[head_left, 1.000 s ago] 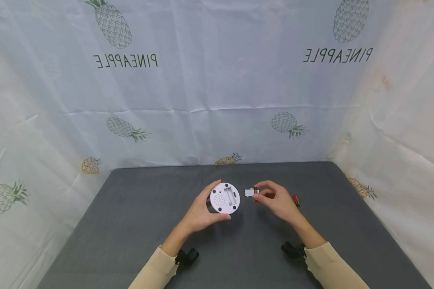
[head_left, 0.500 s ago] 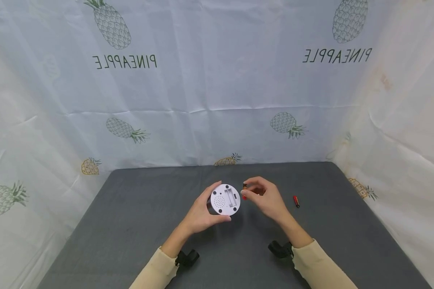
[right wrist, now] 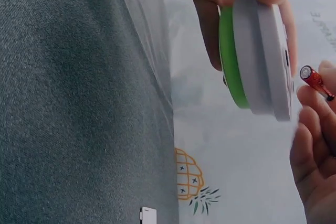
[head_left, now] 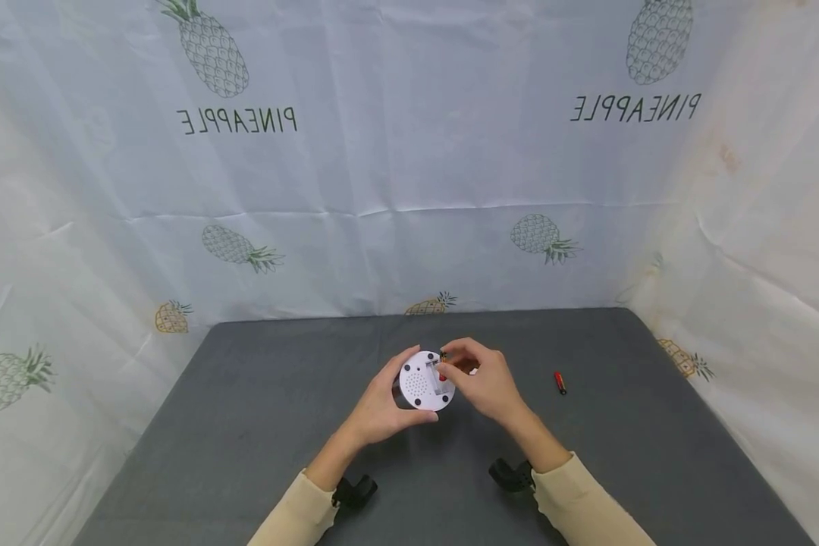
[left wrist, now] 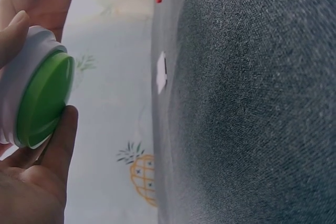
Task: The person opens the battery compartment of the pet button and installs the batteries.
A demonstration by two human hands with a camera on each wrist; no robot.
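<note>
Moved left since the earlier frame, we record: right hand [head_left: 483, 383], pinching a red-and-black battery [right wrist: 314, 78] just before the open battery compartment [head_left: 436, 385] of a round white-and-green device [head_left: 416, 387] — gripped by the left hand [head_left: 378, 409]. Second battery [head_left: 560, 383] — on grey tabletop [head_left: 280, 425], right.

Round white-and-green device [right wrist: 254, 59] raised and tilted, battery slot [head_left: 436, 385] uncovered, red-and-black battery [right wrist: 314, 78] just off it, second battery [head_left: 560, 383] lying well apart, flat white piece [left wrist: 161, 73] lying between
</note>
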